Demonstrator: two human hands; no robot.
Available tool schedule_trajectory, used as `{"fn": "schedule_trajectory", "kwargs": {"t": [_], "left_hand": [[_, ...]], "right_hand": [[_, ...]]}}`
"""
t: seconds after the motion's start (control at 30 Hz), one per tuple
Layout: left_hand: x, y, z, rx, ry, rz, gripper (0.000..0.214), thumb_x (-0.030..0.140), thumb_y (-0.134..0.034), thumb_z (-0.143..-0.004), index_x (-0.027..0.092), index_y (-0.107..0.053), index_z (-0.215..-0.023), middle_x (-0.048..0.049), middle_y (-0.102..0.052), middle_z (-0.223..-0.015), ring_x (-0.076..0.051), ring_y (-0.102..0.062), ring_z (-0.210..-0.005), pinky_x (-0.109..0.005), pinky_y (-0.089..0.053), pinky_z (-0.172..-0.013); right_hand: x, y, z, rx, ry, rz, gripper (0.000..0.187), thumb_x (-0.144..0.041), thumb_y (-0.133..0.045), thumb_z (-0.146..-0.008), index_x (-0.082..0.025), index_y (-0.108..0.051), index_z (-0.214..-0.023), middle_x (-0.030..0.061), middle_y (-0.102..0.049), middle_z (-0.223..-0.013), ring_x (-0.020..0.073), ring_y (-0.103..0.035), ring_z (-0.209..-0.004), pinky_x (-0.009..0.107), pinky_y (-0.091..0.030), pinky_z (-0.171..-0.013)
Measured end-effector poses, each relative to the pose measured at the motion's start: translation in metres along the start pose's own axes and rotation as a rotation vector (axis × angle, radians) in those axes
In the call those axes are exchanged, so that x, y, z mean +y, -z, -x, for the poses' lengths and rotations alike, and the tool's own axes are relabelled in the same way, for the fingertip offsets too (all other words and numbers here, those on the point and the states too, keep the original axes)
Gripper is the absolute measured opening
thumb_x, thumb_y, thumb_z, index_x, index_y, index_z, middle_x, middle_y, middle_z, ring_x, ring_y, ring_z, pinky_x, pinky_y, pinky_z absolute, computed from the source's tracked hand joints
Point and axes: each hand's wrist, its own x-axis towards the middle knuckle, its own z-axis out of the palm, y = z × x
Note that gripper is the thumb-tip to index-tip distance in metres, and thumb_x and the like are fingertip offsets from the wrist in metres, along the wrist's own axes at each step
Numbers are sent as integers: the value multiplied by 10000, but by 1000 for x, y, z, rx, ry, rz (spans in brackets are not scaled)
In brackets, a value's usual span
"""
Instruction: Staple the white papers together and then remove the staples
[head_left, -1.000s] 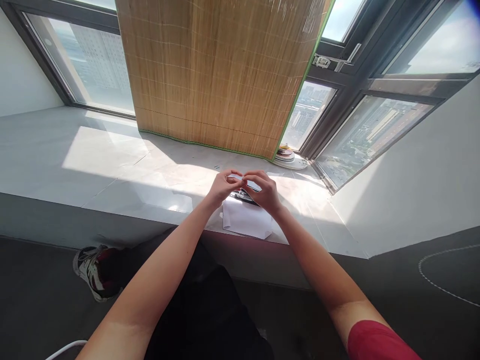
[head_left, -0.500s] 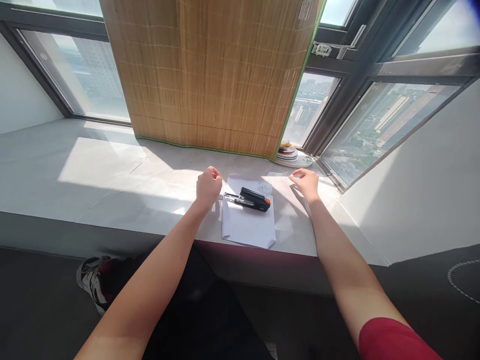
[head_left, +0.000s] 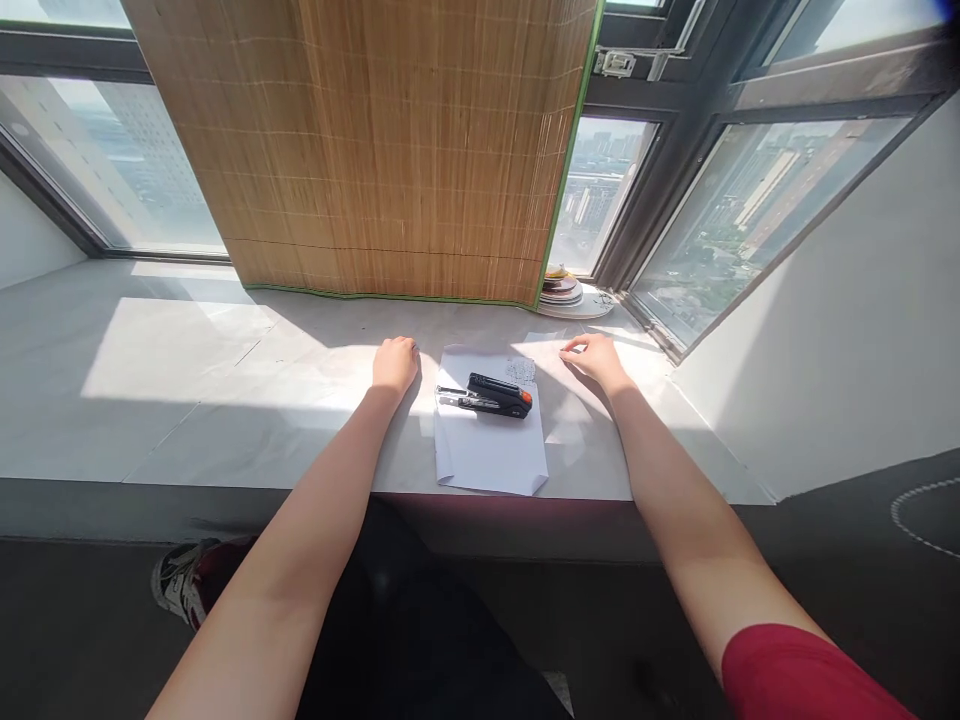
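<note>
On the white sill, a black stapler point(head_left: 501, 396) with an orange-red end lies across a stack of white paper point(head_left: 491, 450). Its metal part points left, and the jaws are spread apart. The top sheet has small dark marks near its upper right, and its lower corners curl. Left of the paper my left hand point(head_left: 395, 366) rests on the sill, fingers curled in, with nothing seen in it. Right of the paper my right hand point(head_left: 594, 360) rests with loosely bent fingers, thumb and fingertips slightly apart and nothing visible between them. Neither hand touches the stapler.
A bamboo blind point(head_left: 375, 160) with green edging hangs behind the sill point(head_left: 187, 440). Stacked plates point(head_left: 562, 293) stand in the far right corner by the window frame point(head_left: 637, 240). A white wall point(head_left: 840, 300) closes the right side. A shoe point(head_left: 180, 585) shows below left.
My left hand has come down onto the sill and moved slightly away from the stapler. My right hand stays beside the paper. The view has shifted a little; stapler and paper lie as before.
</note>
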Motion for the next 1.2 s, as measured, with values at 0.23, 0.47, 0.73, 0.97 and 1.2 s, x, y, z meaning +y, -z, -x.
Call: {"fn": "schedule_trajectory", "kwargs": {"t": [0.23, 0.47, 0.73, 0.97, 1.2], "left_hand": [[12, 6, 19, 202, 85, 246, 151, 123, -729, -852, 222, -631, -913, -118, -691, -1086, -285, -672, -1130, -449, -484, -1140], [57, 1, 52, 144, 298, 715, 181, 140, -599, -923, 181, -691, -1074, -97, -748, -1052, -141, -658, -812, -365, -583, -946], [77, -7, 84, -51, 169, 548, 192, 167, -645, -911, 202, -768, -1054, -50, -698, -895, -154, -610, -742, -332, -575, -860], [77, -3, 89, -14, 50, 418, 135, 139, -690, -943, 268, -716, -971, -36, -664, -771, -249, -641, -895, -336, -499, -883], [71, -4, 89, -78, -206, 80, 219, 108, -780, -881, 252, -715, -729, -111, -686, -984, -319, -608, -1148, -417, -492, -1041]], "right_hand": [[-27, 8, 6, 88, -7, -88, 206, -383, -717, -796, -210, -687, -687, 94, -761, -888, 222, -631, -783, 405, -528, -843], [-92, 3, 50, 143, 4, -340, 364, -552, -675, -866, -249, -639, -667, 44, -688, -718, 233, -633, -730, 385, -520, -757], [-115, -21, 85, 88, 313, -300, 476, -602, -547, -1001, -258, -557, -671, 33, -600, -747, 202, -557, -715, 366, -502, -748], [-98, -22, 73, 97, 251, -306, 432, -523, -538, -985, -260, -497, -645, 17, -545, -732, 193, -509, -691, 364, -461, -730], [-93, -24, 68, 78, 206, -342, 369, -464, -573, -934, -252, -510, -639, 15, -550, -727, 188, -491, -678, 366, -441, -722]]}}
